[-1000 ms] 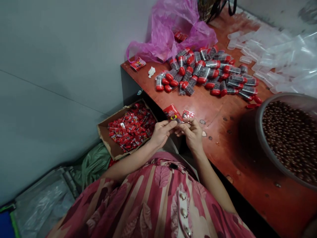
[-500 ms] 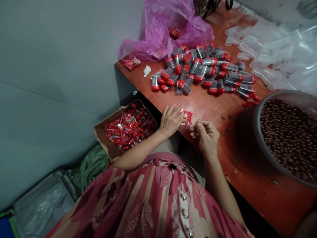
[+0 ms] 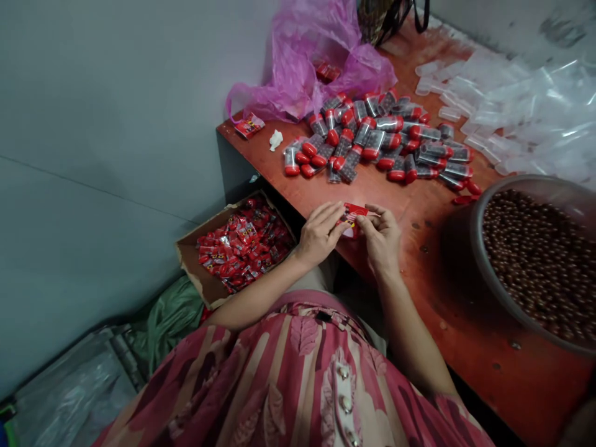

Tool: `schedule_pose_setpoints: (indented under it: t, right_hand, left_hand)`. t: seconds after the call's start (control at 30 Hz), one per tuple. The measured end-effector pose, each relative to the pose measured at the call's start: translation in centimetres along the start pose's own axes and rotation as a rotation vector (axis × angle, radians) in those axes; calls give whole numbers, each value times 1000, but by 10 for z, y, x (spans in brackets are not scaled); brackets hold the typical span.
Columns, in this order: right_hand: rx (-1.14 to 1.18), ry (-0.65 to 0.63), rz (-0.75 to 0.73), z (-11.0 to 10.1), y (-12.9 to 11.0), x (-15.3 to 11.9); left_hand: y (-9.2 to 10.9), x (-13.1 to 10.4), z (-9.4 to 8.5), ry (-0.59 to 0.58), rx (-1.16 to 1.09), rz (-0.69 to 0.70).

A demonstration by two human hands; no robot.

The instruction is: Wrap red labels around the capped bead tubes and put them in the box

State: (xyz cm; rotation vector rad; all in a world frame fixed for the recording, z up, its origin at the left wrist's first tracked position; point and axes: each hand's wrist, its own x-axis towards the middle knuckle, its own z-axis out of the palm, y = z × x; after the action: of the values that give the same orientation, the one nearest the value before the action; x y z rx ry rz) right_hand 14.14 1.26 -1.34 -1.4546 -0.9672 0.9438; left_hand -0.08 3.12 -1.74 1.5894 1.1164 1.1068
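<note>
A small red printed packet (image 3: pixel 356 211) is held between both hands just above the front edge of the red table. My left hand (image 3: pixel 320 234) has its fingers laid together over the packet's left side, with the thumb against its lower edge. From the other side, my right hand (image 3: pixel 382 241) pinches the packet between thumb and fingers. Beyond the hands lies a heap of clear tubes (image 3: pixel 374 144) with red caps, filled with dark beads. Part of the packet is hidden by the fingers.
Below the table edge at left, a cardboard box (image 3: pixel 189 256) holds many red packets. To the right stands a large tub (image 3: pixel 475 239) of brown beads. Behind are empty clear tubes (image 3: pixel 507 105) and a pink plastic bag (image 3: pixel 298 56), with a red packet (image 3: pixel 250 125) beside it.
My right hand has moved left and now grips the packet's right side. My left hand has gone from lying spread at the packet to holding its left side. The view has shifted slightly.
</note>
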Motion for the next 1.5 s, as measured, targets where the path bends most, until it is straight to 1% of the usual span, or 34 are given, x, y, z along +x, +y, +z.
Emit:
schedule_pose_setpoints:
  t: [0.07,0.13,0.2,0.23,0.27,0.37,0.4,0.43,0.5,0.57,0.63,0.67,0.73,0.77,0.83,0.9,0.97,1.03,1.1,1.23,1.37,1.5]
  right_hand:
    - [33,-89,30,1,-6,3]
    - [11,-244,73,3,-12,9]
    - [-101,-370,65,6,-19,21]
    - [-200,-386,23,8,-22,29]
    - [-330,-368,-47,11,-24,39]
    - [-811,-217,-331,21,-29,71]
    - [-964,-192,-401,25,-29,82]
    - [-1095,-191,-443,28,-28,92]
    - [-1276,-213,-460,33,-23,108]
    - [-1345,-200,-443,35,-17,116]
    - [-1296,-135,-428,33,-13,115]
    - [-1222,-100,-413,31,-13,110]
    - [-978,-50,-339,23,-16,89]
    - [-816,-65,-267,19,-19,73]
    - [-488,-143,-92,13,-24,35]
    - [-240,-231,72,11,-27,-4]
    - [-137,-282,152,12,-27,-37]
    - [-165,-303,169,14,-22,-58]
    - [-223,-304,161,14,-16,-69]
    - [-245,-278,144,14,-7,-73]
    - [-184,-238,165,14,-9,-72]
    - [-56,-286,168,12,-8,-70]
  left_hand:
    - [0,-1,-8,-20,-153,-131]
    - [-5,-2,-16,-98,-267,-262]
    - [-11,-1,-21,-143,-344,-359]
    - [-13,0,-23,-133,-381,-400]
    - [-15,0,-25,-102,-425,-444]
    - [-18,1,-27,0,-562,-566]
    - [-17,1,-28,36,-610,-600]
    - [-17,0,-29,72,-656,-628]
    - [-16,-1,-31,135,-733,-664]
    - [-16,-3,-34,171,-793,-691]
    - [-18,-4,-37,187,-845,-721]
    - [-19,-3,-39,196,-871,-736]
    - [-20,-3,-41,220,-914,-763]
    - [-21,-2,-42,233,-933,-773]
    - [-20,0,-42,248,-970,-785]
    - [-19,2,-40,265,-1017,-794]
    - [-16,4,-37,295,-1063,-803]
    - [-13,4,-32,314,-1109,-801]
    - [-9,4,-26,315,-1149,-788]
    - [3,-1,-17,315,-1181,-770]
    - [15,-5,-9,272,-1141,-730]
    - [21,-7,-3,241,-1109,-638]
